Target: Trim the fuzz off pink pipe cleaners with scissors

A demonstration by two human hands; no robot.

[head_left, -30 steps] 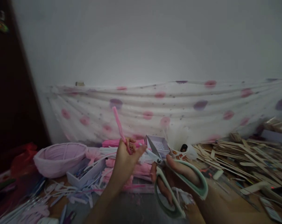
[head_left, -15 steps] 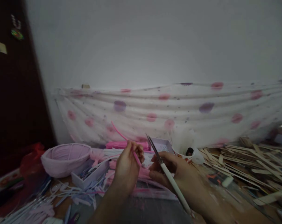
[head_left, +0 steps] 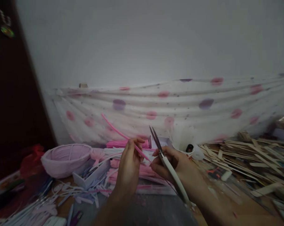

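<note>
while a lilac basket (head_left: pixel 58 168) stands toward the left, with a pale open box (head_left: pixel 91 179) of small odds and ends just beside it, the pink fuzzy stem (head_left: pixel 113 128) slants across the middle. its free upper end rises in a bow before the spotted cloth (head_left: pixel 137 102); its lower part runs down and rightward through the left hand (head_left: pixel 130 161), whose thumb and fingers pinch it. i judge it light, soft outside and springy within, not slippery and hardly fragile, though a hard squeeze could flatten the pile. a gentle pinch near the lower end should steady it best. behind lies a hot-pink bundle (head_left: pixel 117 144). farther right, the right hand (head_left: pixel 185 168) is curled around the scissors (head_left: pixel 170 172), blades pointing up and away; its thumb and fingertip come to the stem's lower end, but the dim view leaves it unclear whether they grip it. beyond, a pile of flat wooden sticks (head_left: pixel 236 150) covers the right side.
</note>
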